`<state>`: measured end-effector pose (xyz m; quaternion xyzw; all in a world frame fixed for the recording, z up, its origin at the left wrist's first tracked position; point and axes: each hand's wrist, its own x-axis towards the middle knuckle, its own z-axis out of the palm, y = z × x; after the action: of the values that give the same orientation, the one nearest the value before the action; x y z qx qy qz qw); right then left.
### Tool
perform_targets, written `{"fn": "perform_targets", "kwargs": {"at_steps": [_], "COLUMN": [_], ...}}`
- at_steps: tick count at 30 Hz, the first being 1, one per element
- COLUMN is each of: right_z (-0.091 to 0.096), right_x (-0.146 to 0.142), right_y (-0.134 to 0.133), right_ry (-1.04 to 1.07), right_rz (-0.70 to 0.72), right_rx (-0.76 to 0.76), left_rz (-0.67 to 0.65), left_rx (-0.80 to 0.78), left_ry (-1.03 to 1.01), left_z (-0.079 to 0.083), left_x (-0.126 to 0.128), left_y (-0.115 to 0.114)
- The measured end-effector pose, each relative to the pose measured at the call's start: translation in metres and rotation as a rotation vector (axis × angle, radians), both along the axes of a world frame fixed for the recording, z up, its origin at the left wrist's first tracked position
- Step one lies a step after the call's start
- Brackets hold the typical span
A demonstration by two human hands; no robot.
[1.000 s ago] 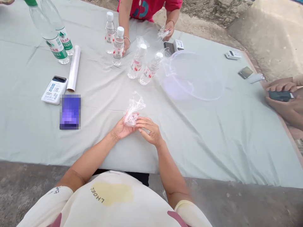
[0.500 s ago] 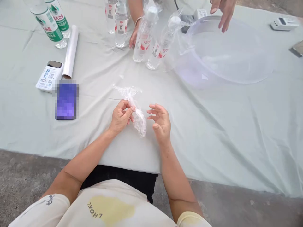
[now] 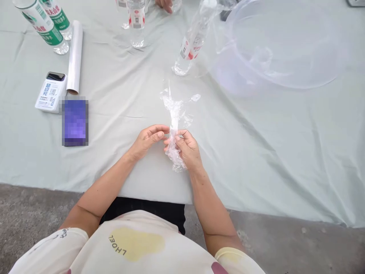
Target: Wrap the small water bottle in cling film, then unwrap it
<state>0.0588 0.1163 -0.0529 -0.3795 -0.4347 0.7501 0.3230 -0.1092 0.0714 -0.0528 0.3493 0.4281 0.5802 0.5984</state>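
A crumpled strip of clear plastic wrap (image 3: 174,114) stands upright between my hands, over the pale green cloth (image 3: 270,144) near the table's front edge. My right hand (image 3: 185,148) pinches the wrap around its middle, and the lower end hangs down past the palm. My left hand (image 3: 146,139) sits just to the left with its fingers curled and their tips close to the wrap; whether they touch it is unclear.
A large clear plastic basin (image 3: 282,42) sits at the back right, with a wrapped water bottle (image 3: 192,38) leaning beside it. More bottles (image 3: 42,24) stand at the back left by a roll of wrap (image 3: 74,57), a white device (image 3: 50,92) and a blurred card (image 3: 74,121). Another person's fingers (image 3: 164,3) show at the top.
The wrap has passed from my left hand's pinch to my right hand, and it now stands taller. The view has tipped down, so the far bottles and the basin sit higher in frame.
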Motion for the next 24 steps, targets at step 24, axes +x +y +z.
{"fn": "perform_targets", "kwargs": {"at_steps": [24], "right_z": [0.008], "right_x": [0.042], "right_y": [0.037], "right_ry": [-0.256], "right_rz": [-0.567], "right_rx": [0.094], "left_rz": [0.431], "left_rx": [-0.268], "left_ry": [0.361], "left_z": [0.023], "left_x": [-0.030], "left_y": [-0.001]}}
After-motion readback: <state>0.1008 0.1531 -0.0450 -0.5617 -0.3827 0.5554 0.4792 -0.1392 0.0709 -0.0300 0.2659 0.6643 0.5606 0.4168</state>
